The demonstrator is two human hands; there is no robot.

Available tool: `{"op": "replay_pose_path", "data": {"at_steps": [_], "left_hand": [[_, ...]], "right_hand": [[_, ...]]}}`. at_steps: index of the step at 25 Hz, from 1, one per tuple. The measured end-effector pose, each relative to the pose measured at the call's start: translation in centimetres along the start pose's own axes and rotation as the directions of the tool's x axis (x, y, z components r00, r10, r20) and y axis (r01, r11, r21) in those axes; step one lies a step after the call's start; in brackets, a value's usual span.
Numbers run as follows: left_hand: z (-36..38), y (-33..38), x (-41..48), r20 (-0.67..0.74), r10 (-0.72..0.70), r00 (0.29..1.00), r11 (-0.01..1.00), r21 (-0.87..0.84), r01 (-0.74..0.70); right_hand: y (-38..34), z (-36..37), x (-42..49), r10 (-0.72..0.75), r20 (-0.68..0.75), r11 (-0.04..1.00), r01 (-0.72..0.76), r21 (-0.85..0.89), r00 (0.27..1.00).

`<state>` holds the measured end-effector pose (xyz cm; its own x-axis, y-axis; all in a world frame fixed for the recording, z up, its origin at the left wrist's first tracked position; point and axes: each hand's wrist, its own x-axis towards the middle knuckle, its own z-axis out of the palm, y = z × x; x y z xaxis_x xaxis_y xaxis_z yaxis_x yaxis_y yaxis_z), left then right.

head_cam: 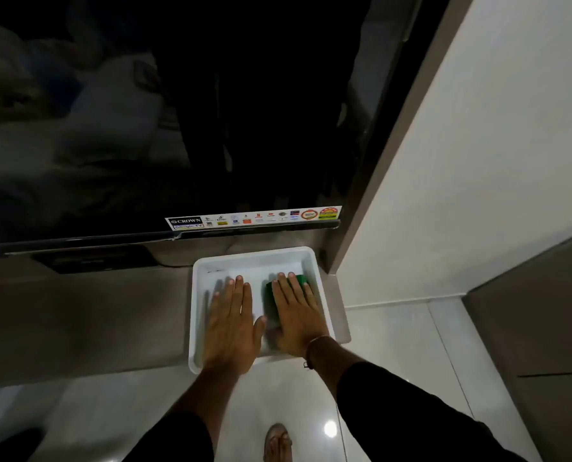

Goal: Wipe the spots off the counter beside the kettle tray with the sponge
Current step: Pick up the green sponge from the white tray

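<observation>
The white tray (306, 261) sits at the right end of the brown counter (78, 328), its near rim hanging a bit past the counter's front edge. The counter's right edge is just beside the tray, w/ a white wall (461, 161) beyond it. A TV (144, 128) hangs close above the tray's far rim, so little room at the back. Left of the tray the counter is open.

Both hands are inside the tray. The left hand (230, 325) lies flat, fingers straight and together, palm down on the tray floor, holding nothing. The right hand (296, 315) is flat too, fingers spread a little, pressing down on the green sponge (273, 295), which lies on the tray floor towards the right wall.
</observation>
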<state>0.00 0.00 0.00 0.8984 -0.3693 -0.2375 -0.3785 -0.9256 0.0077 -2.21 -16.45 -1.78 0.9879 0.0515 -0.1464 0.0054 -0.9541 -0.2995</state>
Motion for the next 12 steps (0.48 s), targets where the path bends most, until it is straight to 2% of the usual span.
{"op": "replay_pose_path", "data": {"at_steps": [4,12], "left_hand": [[1.2,-1.0,1.9,-0.037,0.016,0.999,0.996,-0.083,-0.019],[2.0,-1.0,2.7,-0.029,0.049,0.998,0.997,-0.057,-0.05]], "right_hand": [[1.0,1.1,1.9,0.007,0.127,0.996,0.005,-0.092,0.992],[2.0,2.7,2.3,-0.049,0.003,0.989,0.049,-0.137,0.999]]}}
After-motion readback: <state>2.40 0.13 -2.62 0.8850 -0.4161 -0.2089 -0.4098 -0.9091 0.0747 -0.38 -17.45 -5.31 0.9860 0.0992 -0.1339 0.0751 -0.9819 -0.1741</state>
